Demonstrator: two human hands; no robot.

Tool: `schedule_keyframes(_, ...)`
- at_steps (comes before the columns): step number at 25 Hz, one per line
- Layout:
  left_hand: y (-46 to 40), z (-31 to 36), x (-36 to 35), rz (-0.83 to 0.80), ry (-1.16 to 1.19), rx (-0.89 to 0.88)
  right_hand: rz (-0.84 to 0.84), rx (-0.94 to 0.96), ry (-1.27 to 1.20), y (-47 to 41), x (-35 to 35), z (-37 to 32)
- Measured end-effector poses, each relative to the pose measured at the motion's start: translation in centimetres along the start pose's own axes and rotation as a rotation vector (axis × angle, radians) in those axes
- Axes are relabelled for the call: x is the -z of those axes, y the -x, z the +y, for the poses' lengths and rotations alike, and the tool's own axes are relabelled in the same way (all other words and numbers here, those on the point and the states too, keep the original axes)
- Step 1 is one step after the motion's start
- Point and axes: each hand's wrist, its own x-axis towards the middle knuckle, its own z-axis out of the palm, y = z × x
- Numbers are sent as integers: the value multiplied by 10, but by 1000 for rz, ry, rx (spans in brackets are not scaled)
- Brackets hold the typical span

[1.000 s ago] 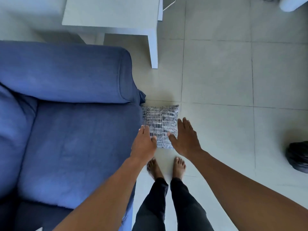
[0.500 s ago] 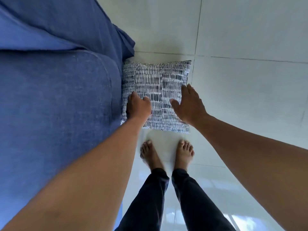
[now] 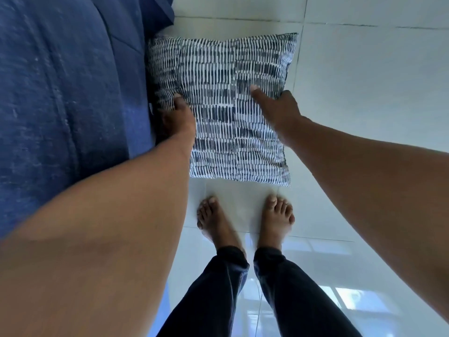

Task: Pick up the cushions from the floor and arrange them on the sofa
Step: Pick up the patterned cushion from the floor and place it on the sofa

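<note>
A square cushion (image 3: 220, 69) with a dark blue and white dash pattern lies on the pale floor tiles against the side of the blue sofa (image 3: 63, 93). My left hand (image 3: 178, 115) grips the cushion's left edge, thumb on top and fingers tucked out of sight between cushion and sofa. My right hand (image 3: 279, 108) grips the right edge, thumb pressed on the top face and fingers hidden beneath. Whether the cushion has left the floor I cannot tell.
My bare feet (image 3: 245, 220) stand on the glossy tiles just in front of the cushion. The sofa fills the left of the view. Open tiled floor (image 3: 364, 81) stretches to the right and beyond the cushion.
I have bent lower, so the cushion looks bigger. Both hands went from resting spread on the cushion's top to clasping its left and right edges.
</note>
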Motion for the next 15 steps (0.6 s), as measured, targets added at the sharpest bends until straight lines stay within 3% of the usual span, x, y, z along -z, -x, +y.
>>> schedule_keyframes(7,31,-13,8,-344,225,173,53,-44,-173,29,47,7)
schedule_keyframes(15,162,25,107,-351,477,-7,120,136,-238,165,140,-30)
